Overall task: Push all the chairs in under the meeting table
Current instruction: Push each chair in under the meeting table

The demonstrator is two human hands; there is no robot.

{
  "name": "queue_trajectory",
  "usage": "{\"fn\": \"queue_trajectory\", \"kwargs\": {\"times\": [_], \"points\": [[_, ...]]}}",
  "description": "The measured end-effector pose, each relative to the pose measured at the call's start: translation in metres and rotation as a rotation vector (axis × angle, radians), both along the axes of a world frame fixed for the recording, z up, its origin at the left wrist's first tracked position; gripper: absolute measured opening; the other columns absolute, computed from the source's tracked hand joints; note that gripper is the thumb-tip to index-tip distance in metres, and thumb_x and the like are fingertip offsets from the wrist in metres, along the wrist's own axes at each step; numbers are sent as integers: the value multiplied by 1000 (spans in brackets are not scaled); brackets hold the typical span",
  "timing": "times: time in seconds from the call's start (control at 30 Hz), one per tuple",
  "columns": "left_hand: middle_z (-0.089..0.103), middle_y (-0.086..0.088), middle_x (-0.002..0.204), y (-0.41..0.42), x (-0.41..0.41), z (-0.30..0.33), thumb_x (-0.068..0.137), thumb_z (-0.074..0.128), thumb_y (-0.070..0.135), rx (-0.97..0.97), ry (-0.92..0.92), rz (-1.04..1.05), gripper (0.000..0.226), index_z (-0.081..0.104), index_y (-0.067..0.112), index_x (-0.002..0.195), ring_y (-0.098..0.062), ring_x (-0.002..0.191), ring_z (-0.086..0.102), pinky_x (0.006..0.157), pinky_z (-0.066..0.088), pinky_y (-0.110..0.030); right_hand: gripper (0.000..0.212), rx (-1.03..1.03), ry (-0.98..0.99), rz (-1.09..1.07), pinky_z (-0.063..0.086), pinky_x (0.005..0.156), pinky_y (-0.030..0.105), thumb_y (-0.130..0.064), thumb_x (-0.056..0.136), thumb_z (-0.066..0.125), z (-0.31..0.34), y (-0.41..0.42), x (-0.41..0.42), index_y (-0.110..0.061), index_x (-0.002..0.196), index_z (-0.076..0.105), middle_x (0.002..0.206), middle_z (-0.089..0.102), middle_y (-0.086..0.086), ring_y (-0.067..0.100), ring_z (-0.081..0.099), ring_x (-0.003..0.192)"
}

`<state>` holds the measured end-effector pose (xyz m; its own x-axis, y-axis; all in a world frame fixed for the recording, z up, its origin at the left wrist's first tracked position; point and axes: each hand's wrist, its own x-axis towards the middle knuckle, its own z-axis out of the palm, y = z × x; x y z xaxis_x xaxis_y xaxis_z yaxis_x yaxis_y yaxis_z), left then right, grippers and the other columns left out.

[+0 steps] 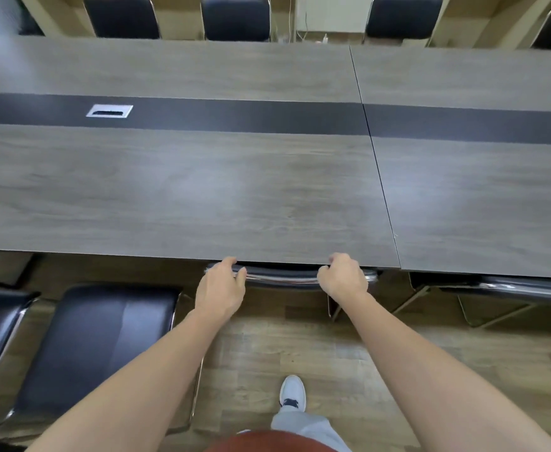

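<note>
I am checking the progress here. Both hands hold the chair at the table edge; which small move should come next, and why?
Probably let go and step left. The chair back held by the left hand and right hand already sits at the table edge, while the black chair on the left stands well out.

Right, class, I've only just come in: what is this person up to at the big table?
A person stands at the near side of the meeting table, tidying chairs. Both hands, left hand and right hand, grip the chrome top rail of a chair that is now pushed in, its back at the table edge. To the left, two black chairs stand pulled out, seats fully in view. On the right, another chair sits tucked in.
</note>
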<state>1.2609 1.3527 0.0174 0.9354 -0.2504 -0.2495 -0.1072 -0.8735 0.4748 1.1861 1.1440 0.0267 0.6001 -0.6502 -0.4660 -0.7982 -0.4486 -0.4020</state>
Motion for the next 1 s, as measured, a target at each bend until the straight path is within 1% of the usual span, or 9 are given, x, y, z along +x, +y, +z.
{"fn": "queue_trajectory", "kwargs": {"times": [0.1,0.2,0.37,0.47,0.57,0.63,0.73,0.83,1.0], "points": [[70,-7,117,20,-4,8,102,47,34,25,-30,-32,42,53,15,139,-27,114,60,90,48,-36,39,-48,-73,91,47,93,35,-13,93,47,17,15,-4,-12,131,56,130,61,10,30,57,116],[65,-8,128,41,-8,16,101,47,33,44,-50,-61,42,54,14,138,-29,119,58,93,47,-38,47,-92,-132,110,43,102,34,-12,94,49,34,33,-13,-12,141,50,141,55,8,28,52,127],[64,-8,129,68,-15,35,102,44,34,54,-77,-135,40,56,14,135,-29,119,58,93,48,-38,45,-155,-200,96,45,104,39,-11,94,49,55,71,-26,-9,139,51,139,55,9,29,53,124],[65,-8,126,87,-23,41,103,43,34,51,-108,-184,38,57,13,132,-29,115,59,91,50,-38,39,-197,-228,71,46,101,41,-10,92,49,62,97,-36,-6,130,58,134,58,12,32,54,121],[65,-8,124,107,-32,43,103,44,34,59,-128,-228,37,57,14,131,-29,113,60,88,49,-38,36,-231,-253,53,44,101,39,-10,91,49,65,120,-50,-5,126,60,131,57,11,31,51,123],[64,-8,128,121,-39,43,103,43,35,70,-125,-246,40,55,14,135,-29,117,59,92,49,-39,35,-250,-262,47,41,102,38,-10,91,50,64,136,-62,-4,124,60,132,55,11,30,48,126],[61,-8,133,141,-49,44,103,42,35,83,-117,-273,43,52,13,139,-29,122,56,96,46,-38,38,-266,-249,34,38,106,39,-11,91,48,63,158,-80,-4,127,58,140,49,11,31,43,132],[62,-8,131,156,-60,44,104,41,35,77,-121,-298,42,53,12,137,-29,120,57,95,47,-39,42,-265,-221,35,36,109,40,-12,91,48,61,176,-96,-5,132,55,147,44,12,31,39,136],[65,-8,124,174,-76,47,104,42,35,60,-134,-309,38,57,11,130,-31,114,60,92,50,-41,43,-286,-231,16,38,105,40,-11,91,50,61,198,-114,-7,133,55,139,50,9,31,45,129]]}}
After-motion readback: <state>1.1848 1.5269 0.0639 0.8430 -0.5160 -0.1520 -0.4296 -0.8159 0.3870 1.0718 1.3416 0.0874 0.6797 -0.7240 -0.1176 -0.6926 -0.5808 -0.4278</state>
